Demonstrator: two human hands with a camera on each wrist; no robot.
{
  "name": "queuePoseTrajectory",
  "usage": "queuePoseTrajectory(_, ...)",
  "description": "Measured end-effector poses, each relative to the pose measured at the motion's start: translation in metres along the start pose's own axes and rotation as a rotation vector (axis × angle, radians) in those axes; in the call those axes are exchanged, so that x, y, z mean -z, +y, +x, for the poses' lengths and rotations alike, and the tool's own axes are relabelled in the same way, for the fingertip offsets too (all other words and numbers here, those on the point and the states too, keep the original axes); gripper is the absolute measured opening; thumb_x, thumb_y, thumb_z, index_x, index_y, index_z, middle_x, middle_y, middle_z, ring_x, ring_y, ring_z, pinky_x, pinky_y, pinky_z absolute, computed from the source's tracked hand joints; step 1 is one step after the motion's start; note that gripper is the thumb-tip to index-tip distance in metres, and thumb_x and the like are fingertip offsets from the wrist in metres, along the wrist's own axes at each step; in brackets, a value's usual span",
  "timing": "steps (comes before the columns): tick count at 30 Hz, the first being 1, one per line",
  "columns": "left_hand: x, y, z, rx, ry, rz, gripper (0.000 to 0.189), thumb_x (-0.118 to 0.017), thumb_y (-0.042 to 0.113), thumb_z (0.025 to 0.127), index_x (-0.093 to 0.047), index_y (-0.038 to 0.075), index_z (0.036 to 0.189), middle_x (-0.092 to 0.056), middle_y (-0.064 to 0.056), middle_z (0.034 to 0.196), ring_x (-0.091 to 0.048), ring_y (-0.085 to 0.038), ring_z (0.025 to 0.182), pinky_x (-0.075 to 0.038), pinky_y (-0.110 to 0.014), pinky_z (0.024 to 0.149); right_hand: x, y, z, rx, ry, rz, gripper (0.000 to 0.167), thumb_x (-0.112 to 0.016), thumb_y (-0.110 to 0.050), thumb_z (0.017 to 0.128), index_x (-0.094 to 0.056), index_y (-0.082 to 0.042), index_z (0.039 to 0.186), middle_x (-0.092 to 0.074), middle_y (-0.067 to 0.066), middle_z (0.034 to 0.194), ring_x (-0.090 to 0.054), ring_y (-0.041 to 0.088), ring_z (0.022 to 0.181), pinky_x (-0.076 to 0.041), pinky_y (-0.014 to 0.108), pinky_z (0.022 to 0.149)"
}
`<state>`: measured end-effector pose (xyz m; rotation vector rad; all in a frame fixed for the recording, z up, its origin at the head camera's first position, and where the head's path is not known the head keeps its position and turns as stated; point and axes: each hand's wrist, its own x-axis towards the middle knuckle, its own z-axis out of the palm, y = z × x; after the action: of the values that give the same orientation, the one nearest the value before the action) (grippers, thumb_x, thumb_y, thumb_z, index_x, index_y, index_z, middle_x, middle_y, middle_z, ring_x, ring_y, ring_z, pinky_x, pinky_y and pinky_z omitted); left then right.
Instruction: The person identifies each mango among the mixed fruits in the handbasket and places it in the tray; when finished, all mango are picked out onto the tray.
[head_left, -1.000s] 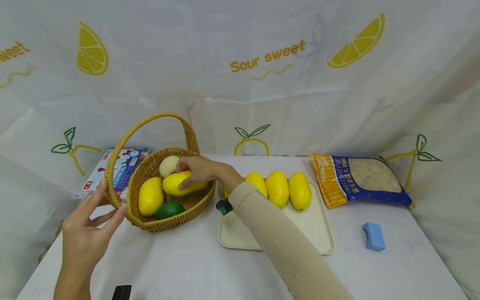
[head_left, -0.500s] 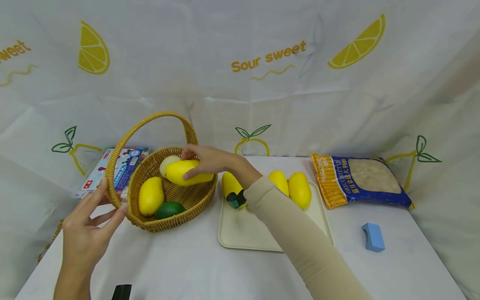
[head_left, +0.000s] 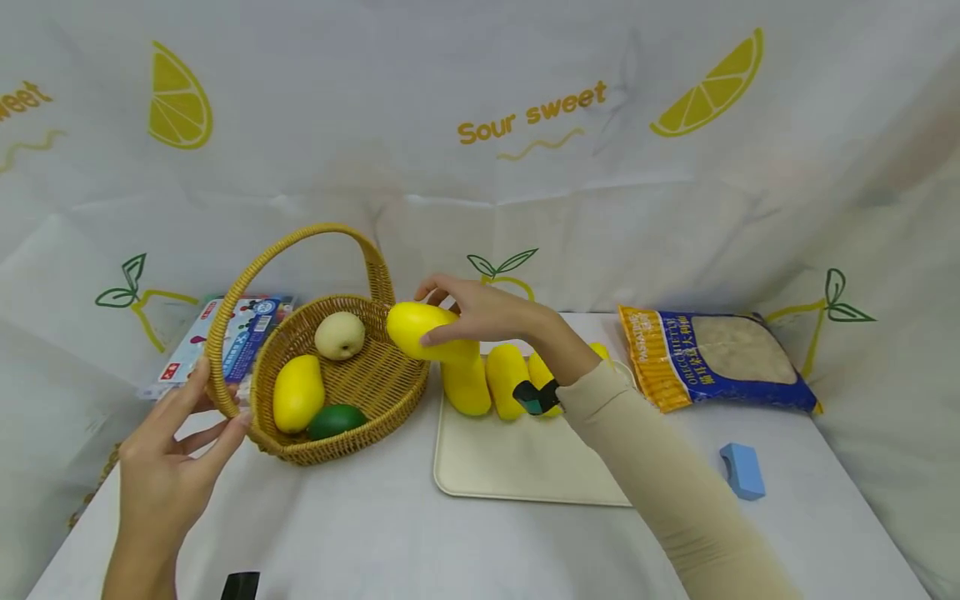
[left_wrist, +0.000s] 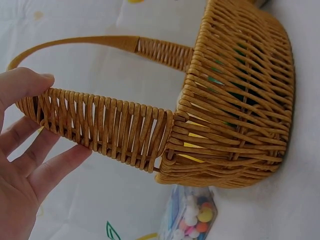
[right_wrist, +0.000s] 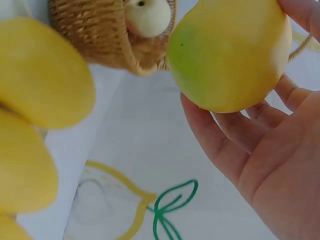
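My left hand (head_left: 168,467) pinches the handle of a wicker basket (head_left: 375,435) near its lower left end, thumb on one face and fingers on the other in the left wrist view. Inside the basket lie a yellow mango (head_left: 298,393), a dark green fruit (head_left: 337,422) and a pale round pear (head_left: 340,336). My right hand (head_left: 487,312) grips another mango (right_wrist: 230,55), yellow with a green patch, raised between the basket's right rim and the tray (head_left: 517,467). Several mangoes (head_left: 467,387) stand in a row along the tray's back, partly hidden by my right arm.
A blue and orange pasta bag (head_left: 720,354) lies at the back right, with a light blue block (head_left: 742,471) in front of it. Flat printed packages (head_left: 247,333) lie behind the basket. A white printed curtain (head_left: 420,167) closes off the back.
My right hand has lifted the mango out of the basket and carried it right, towards the tray. The pear now shows fully. My left hand stays on the handle.
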<state>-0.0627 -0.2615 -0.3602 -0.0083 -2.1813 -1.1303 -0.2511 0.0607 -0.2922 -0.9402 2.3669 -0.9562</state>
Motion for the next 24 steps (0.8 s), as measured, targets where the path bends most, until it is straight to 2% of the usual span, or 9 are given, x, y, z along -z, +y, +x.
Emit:
queuePoseTrajectory(4, 0.001, -0.001, 0.0, -0.007, 0.001, -0.017, 0.09, -0.075, -0.028, 0.068, -0.055, 0.014, 0.145, -0.063, 0.029, 0.113, -0.06, 0.007, 0.097, -0.052, 0.0, 0.071, 0.008, 0.013, -0.017, -0.016, 0.049, -0.009, 0.054, -0.076, -0.041, 0.089, -0.05, -0.026, 0.135, -0.059, 0.003, 0.136, -0.063, 0.023, 0.115, -0.056, 0.04, 0.101)
queuePoseTrajectory(12, 0.001, -0.001, 0.0, -0.012, 0.002, -0.041, 0.09, -0.075, -0.029, 0.067, -0.055, 0.012, 0.145, -0.064, 0.026, 0.113, -0.061, 0.005, 0.097, -0.053, -0.001, 0.072, 0.013, 0.037, -0.047, 0.026, 0.092, 0.047, 0.048, -0.072, -0.034, 0.095, -0.048, -0.017, 0.132, -0.054, 0.002, 0.141, -0.051, 0.022, 0.138, -0.047, 0.046, 0.115)
queuePoseTrajectory(19, 0.001, 0.001, 0.0, 0.005, 0.003, 0.006, 0.091, -0.076, -0.027, 0.069, -0.054, 0.016, 0.146, -0.061, 0.032, 0.116, -0.059, 0.007, 0.097, -0.051, 0.001, 0.071, 0.01, 0.05, -0.071, -0.01, 0.05, 0.12, 0.044, -0.065, -0.031, 0.1, -0.034, -0.018, 0.129, -0.064, 0.011, 0.133, -0.063, 0.026, 0.113, -0.049, 0.043, 0.102)
queuePoseTrajectory(24, 0.001, 0.001, 0.0, -0.005, 0.001, -0.006, 0.091, -0.076, -0.027, 0.069, -0.054, 0.015, 0.146, -0.062, 0.03, 0.116, -0.059, 0.007, 0.097, -0.051, 0.0, 0.072, 0.008, 0.058, -0.083, -0.026, 0.045, 0.143, 0.043, -0.063, -0.027, 0.102, -0.033, -0.015, 0.131, -0.059, 0.014, 0.137, -0.06, 0.029, 0.122, -0.05, 0.043, 0.104)
